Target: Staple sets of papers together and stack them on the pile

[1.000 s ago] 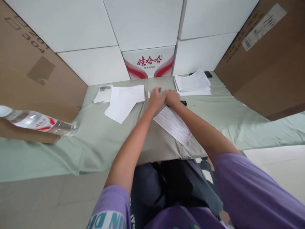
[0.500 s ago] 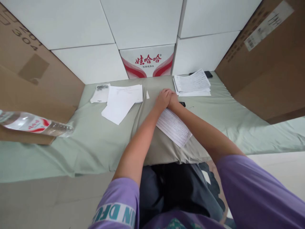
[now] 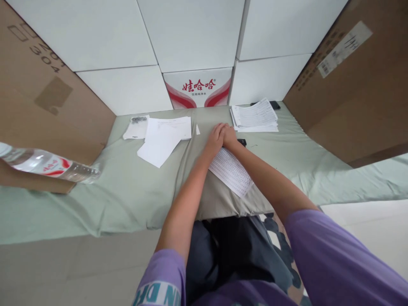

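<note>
My left hand (image 3: 215, 138) and my right hand (image 3: 228, 136) are pressed together above the cloth, the left one's fingers curled over the right one's. The right hand's fingers are closed and partly hidden, so I cannot make out whether anything is in them. Below the wrists lies a sheet covered in rows of writing (image 3: 232, 172), its top end hidden by the hands. A small black object (image 3: 242, 142) pokes out beside my right wrist; its kind is unclear. Just left of the hands is a small white paper scrap (image 3: 198, 129).
White sheets (image 3: 164, 138) and a clear pouch with dark bits (image 3: 137, 126) lie left. A paper stack (image 3: 254, 117) partly covers a black phone-like object (image 3: 274, 105) at right. Cardboard boxes (image 3: 35, 102) (image 3: 347, 106) flank the green cloth (image 3: 134, 191); a water bottle (image 3: 52, 165) lies left.
My left hand has slid slightly back off the right one, so more of the right hand shows. More of the black object is visible. The view has shifted slightly.
</note>
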The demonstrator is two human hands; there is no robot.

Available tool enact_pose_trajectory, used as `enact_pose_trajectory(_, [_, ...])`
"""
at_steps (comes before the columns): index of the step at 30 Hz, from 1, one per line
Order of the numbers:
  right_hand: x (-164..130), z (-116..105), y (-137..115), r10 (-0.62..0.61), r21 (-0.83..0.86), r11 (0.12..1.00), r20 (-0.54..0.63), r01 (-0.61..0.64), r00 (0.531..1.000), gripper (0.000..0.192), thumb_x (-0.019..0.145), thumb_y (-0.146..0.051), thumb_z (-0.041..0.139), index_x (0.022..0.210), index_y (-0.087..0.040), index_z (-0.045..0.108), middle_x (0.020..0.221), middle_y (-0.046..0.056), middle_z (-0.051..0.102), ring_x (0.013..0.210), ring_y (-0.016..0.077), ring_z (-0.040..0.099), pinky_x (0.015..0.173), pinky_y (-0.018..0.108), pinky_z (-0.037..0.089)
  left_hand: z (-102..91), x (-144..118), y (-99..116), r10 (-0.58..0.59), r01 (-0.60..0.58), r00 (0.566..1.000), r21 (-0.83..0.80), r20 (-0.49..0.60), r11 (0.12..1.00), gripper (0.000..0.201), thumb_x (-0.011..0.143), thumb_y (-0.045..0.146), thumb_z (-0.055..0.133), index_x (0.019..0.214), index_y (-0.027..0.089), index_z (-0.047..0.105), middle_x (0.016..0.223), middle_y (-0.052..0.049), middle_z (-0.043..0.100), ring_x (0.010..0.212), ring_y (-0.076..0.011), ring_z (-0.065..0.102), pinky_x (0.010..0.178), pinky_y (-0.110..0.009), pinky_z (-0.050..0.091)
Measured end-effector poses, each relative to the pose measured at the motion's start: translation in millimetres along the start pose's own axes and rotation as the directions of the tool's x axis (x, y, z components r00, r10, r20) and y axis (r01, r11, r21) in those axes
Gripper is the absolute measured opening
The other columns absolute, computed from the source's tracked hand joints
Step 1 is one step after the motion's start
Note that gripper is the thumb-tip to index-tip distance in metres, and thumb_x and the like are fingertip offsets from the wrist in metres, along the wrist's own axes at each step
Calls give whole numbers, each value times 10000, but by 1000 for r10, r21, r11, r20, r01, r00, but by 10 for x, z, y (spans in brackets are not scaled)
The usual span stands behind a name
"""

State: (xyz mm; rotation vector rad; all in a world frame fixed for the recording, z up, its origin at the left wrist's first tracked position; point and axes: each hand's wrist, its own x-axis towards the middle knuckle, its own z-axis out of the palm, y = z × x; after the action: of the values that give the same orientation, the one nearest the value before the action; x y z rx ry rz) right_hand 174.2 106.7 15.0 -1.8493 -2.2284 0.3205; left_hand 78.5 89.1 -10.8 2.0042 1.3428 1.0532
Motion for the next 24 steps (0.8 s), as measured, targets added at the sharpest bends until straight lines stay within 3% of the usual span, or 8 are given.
enact_pose_trajectory(2, [8,27,27,3,-53,999,-89,-8,996,348,970,-143,335,1205,-110,590,1298,185,559,1187,285,470,956,394,374,-98,-161,-84,-111,111,994,27,19,993,452,1022,332,380,1433,156,446,1482,-122,500,1364,-176,457,1129,-313,333])
enact_pose_trajectory(3, [16,43,37,17,-71,997,-128,-26,992,350,954,-137,346,1200,-113,595,1282,187,567,1161,290,495,933,397,394,-149,-255,-120,-171,170,985,81,10,982,437,1003,336,424,1388,144,497,1433,-139,544,1340,-209,482,1122,-347,348])
enact_pose_trajectory(5, [30,70,47,52,-68,996,-171,-64,984,372,933,-123,352,1224,-112,583,1270,197,574,1143,298,521,913,405,416,-230,-434,-167,-197,199,980,213,-32,956,330,971,351,481,1205,176,636,1405,-125,571,1364,-256,451,1139,-404,326])
enact_pose_trajectory(8, [37,86,46,82,-28,996,-205,-90,975,391,925,-115,337,1247,-114,559,1256,205,591,1122,298,554,901,408,429,-260,-602,-170,-179,183,983,337,-42,924,232,941,362,529,1039,222,687,1403,-94,576,1357,-280,443,1126,-453,324])
enact_pose_trajectory(16, [37,64,93,145,80,988,-201,-132,969,375,908,-182,393,1251,-140,541,1057,181,681,941,295,626,800,394,451,-199,-575,-138,-185,171,983,417,-8,893,209,914,362,562,852,229,711,1427,-71,557,1328,-306,448,1096,-490,324])
enact_pose_trajectory(24, [38,75,158,139,246,968,-337,-55,931,309,885,-178,422,1163,-172,559,919,126,667,883,267,590,803,380,430,-217,-590,-122,-197,173,980,422,13,890,233,915,353,552,876,227,744,1450,-67,536,1341,-301,430,1102,-477,317])
